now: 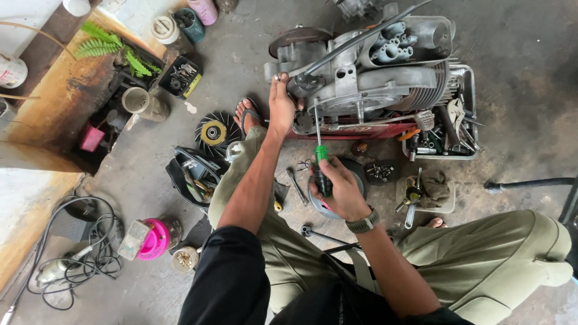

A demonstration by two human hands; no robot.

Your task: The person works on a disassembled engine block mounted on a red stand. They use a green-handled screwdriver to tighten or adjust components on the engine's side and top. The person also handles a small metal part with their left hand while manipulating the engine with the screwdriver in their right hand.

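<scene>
The work lies on a stained grey concrete floor [530, 126], where a person sits low with knees spread in olive trousers. The right hand [338, 188] is wrapped tight around the green-and-black handle of a screwdriver [320, 157], its shaft rising to the lower edge of a silver engine casing [367, 75]. That engine rests on a red stand, just in front of the knees, at the top centre of the view. The left hand [280, 107] presses flat against the casing's left side, fingers reaching up over its edge rather than pinching anything. To the right, touching the engine, stands a metal tray of tools [466, 135]. Loose wrenches [296, 185] lie on the floor between the legs. On the left are a finned black wheel with a yellow hub [214, 132], an open black tool bag [191, 174], a pink round container [153, 239] and a coiled grey cable [78, 250]. A green fern [111, 48] grows by a worn, yellowed wall at the upper left.
</scene>
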